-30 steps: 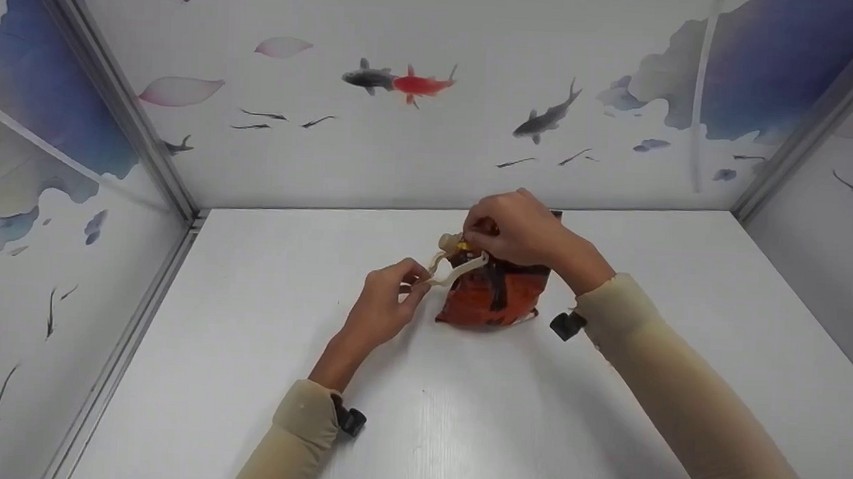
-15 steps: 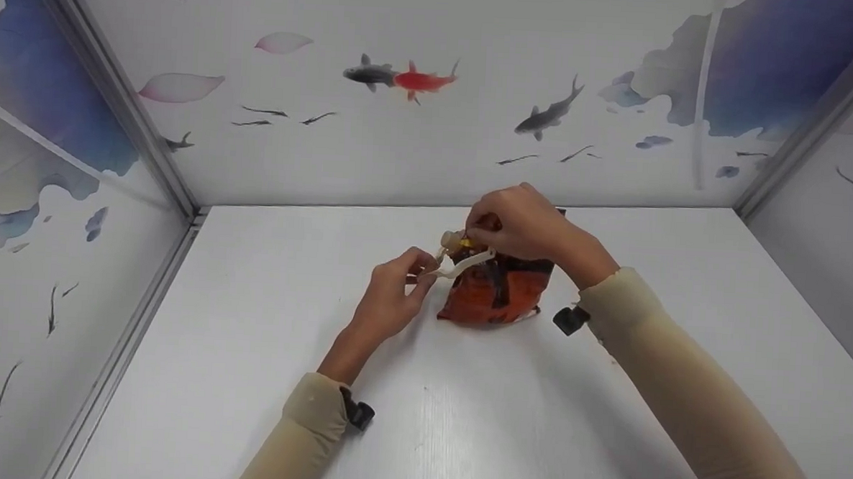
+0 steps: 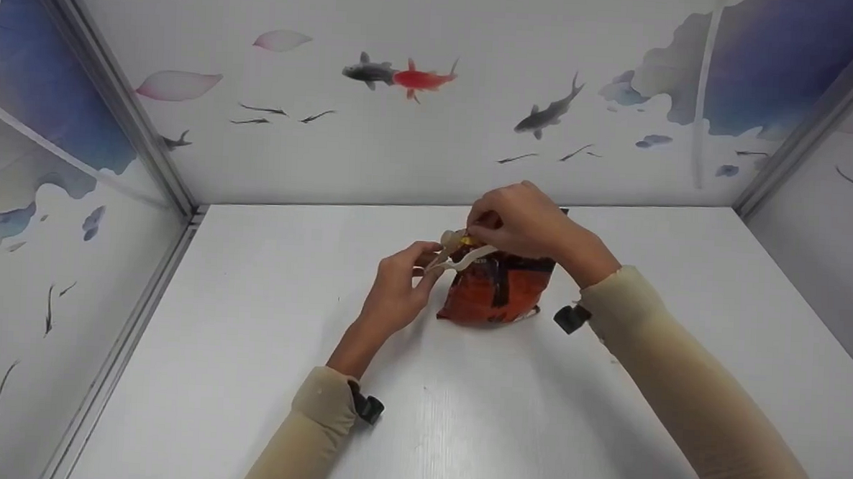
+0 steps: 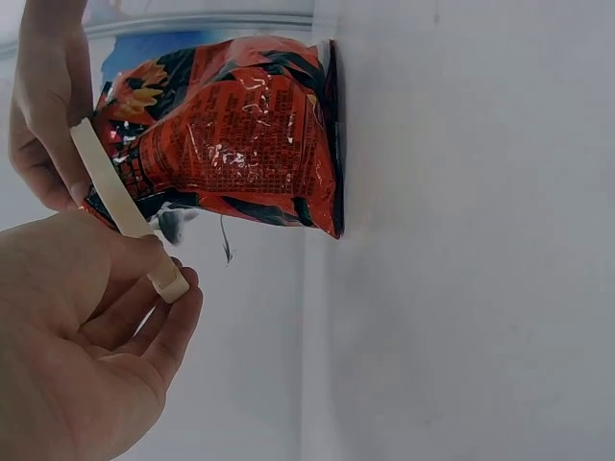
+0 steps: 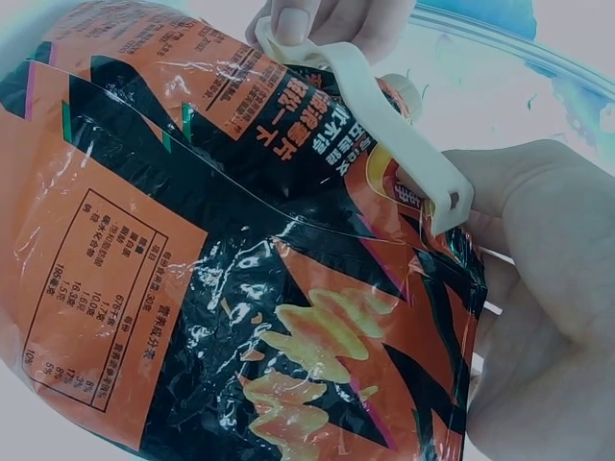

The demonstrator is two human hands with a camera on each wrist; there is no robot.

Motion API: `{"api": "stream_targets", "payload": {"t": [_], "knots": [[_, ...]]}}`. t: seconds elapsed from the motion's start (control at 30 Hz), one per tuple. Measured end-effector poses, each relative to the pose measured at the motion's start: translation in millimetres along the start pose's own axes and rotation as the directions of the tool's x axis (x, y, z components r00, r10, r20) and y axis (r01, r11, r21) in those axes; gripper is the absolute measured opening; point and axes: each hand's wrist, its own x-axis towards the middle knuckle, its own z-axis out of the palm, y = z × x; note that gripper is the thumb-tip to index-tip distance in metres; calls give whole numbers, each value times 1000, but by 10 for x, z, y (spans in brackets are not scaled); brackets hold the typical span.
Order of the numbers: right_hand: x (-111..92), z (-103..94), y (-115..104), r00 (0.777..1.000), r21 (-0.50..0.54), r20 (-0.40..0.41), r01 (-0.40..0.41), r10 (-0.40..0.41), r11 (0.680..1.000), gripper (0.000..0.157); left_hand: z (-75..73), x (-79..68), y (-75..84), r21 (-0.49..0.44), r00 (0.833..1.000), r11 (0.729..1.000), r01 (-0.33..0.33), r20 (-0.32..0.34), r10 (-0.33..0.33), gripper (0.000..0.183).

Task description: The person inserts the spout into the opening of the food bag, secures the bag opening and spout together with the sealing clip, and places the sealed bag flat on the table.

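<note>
A shiny orange and black chip bag (image 3: 496,293) stands on the table, its printed side large in the right wrist view. My right hand (image 3: 521,222) pinches the gathered top of the bag. With thumb and fingers my left hand (image 3: 399,285) holds a cream plastic bag clip (image 5: 394,125) by one end. The clip's arms are spread, and one slants across the front of the bag's upper part, its free end close to my right fingers. A round pale cap (image 3: 449,238) shows beside the bag's neck; the clip's far arm is mostly hidden.
The white table (image 3: 262,376) runs back to a wall (image 3: 430,153) printed with fish and petals, close behind the bag. Metal framed side panels flank the table. Each sleeve carries a small black wrist camera (image 3: 573,318).
My left hand has moved up and to the right, bringing the clip farther across the bag's neck. My right hand stays nearly still on the bag's top.
</note>
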Motion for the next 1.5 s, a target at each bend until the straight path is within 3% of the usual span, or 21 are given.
{"api": "stream_targets", "payload": {"t": [0.53,0.8,1.1,1.5], "knots": [[-15,5,-40,998,-5,4,-57,57,998,12,34,4,75,5,999,999,36,-23,-36,33],[-22,24,-34,999,-25,-10,-42,42,999,15,56,18,98,14,999,1000,-3,-54,4,33],[-36,14,-18,999,-25,-10,-44,44,999,18,64,10,95,-13,998,999,30,-49,-31,32],[-150,-141,63,988,-42,47,-148,150,988,67,34,-5,73,-85,996,993,81,-37,-84,29]]}}
